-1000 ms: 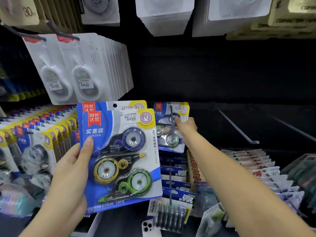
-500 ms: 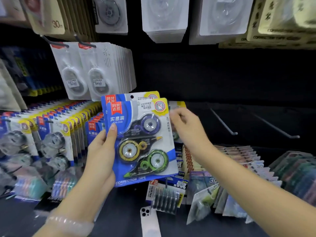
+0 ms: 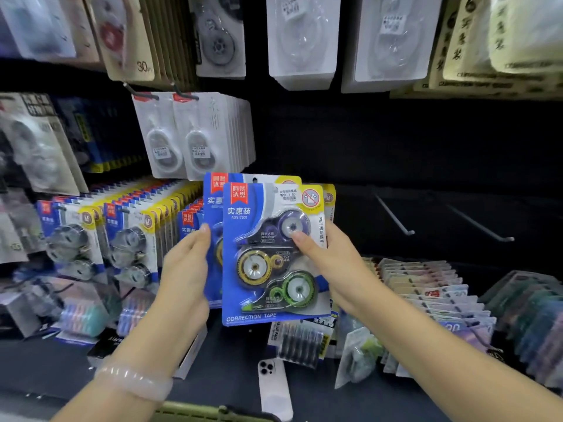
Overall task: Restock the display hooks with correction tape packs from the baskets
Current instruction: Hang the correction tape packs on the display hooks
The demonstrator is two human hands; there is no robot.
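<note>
Hands point(image 3: 185, 269) point(image 3: 332, 263) grip correction tape packs point(image 3: 274, 254); bare hooks point(image 3: 394, 216) right, phone point(image 3: 274, 388) below.

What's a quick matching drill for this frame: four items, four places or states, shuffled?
Items:
1. front correction tape pack
2. white phone
3. bare hook
4. bracelet

Places or states:
A. lying flat on the dark shelf below the packs
B. on the left wrist
C. held by the right hand, thumb on its blister
D. sticking out of the dark panel, nothing hanging on it

Pairs: 1-C, 2-A, 3-D, 4-B
</note>
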